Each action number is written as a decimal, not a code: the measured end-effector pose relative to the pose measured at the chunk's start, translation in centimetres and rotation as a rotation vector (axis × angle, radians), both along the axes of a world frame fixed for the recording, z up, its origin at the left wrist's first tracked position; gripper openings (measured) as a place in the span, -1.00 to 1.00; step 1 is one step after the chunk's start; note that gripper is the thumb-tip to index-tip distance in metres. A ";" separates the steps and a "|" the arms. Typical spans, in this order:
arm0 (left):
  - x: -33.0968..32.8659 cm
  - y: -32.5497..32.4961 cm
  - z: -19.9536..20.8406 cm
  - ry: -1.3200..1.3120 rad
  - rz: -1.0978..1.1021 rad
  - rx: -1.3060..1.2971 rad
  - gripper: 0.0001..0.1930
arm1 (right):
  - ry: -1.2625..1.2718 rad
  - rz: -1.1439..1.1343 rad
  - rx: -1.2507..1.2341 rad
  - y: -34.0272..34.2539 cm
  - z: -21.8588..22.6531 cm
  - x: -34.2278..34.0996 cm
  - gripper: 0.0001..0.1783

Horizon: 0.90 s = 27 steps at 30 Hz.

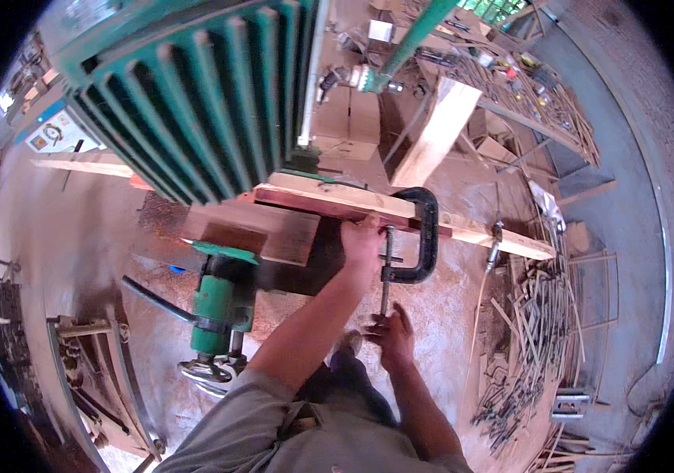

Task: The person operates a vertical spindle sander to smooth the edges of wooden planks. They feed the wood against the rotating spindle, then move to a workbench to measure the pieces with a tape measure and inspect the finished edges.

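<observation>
While we take our bearings from the black C-clamp, the largest thing before us is a green ribbed machine housing, up and to the left of the C-clamp. A bench strewn with scraps stands beyond the C-clamp and to its right. Nearer us, to the right of the C-clamp, thin offcuts lie heaped. Our long pale beam runs through the mouth of the C-clamp and out past it on both sides, and a dark reddish board lies along the beam's near side, also within that mouth. Behind the C-clamp, a thick pale timber slants away. To the left of the C-clamp and nearer us, we see a green cylinder with a metal handwheel beneath it.

Of our 2 hands, the left is at the reddish board's near edge, just left of the C-clamp's screw; blur hides its fingers, so we cannot tell how firmly they press or grip. Our right hand has its fingers grasping the lower end of that screw. To the right of the C-clamp, a slim metal tool with a thin hose shows at the beam.
</observation>
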<state>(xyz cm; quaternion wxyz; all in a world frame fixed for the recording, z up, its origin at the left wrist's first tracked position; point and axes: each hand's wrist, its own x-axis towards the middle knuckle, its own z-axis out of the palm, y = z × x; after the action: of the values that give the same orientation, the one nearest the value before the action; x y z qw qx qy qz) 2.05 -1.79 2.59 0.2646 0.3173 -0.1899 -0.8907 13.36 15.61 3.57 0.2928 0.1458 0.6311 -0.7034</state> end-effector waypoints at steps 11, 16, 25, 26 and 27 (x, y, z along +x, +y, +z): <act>-0.1 0.0 0.2 -0.104 0.003 -0.039 -0.73 | 0.139 0.235 0.025 -0.6 1.2 -0.6 -0.70; 0.0 0.6 1.2 -0.067 0.023 -0.038 -0.70 | -0.459 0.028 -0.701 0.0 -2.6 -1.7 -0.55; 0.6 -0.1 2.3 -0.132 -0.001 -0.058 -0.73 | 1.110 0.560 0.959 2.3 3.1 -0.9 -0.23; 0.5 -0.1 1.8 -0.159 -0.001 -0.050 -0.73 | 0.997 0.607 0.932 1.3 3.3 -0.4 -0.17; 0.2 -0.4 1.3 -0.185 0.010 -0.046 -0.74 | 0.804 0.684 0.923 -0.7 5.7 -0.6 -0.26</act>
<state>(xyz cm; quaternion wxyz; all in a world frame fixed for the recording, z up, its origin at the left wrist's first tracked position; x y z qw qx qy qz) 2.29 -2.19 3.90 0.2573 0.3931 -0.2323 -0.8517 12.80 14.91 9.29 0.1497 -0.2227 0.9351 -0.2314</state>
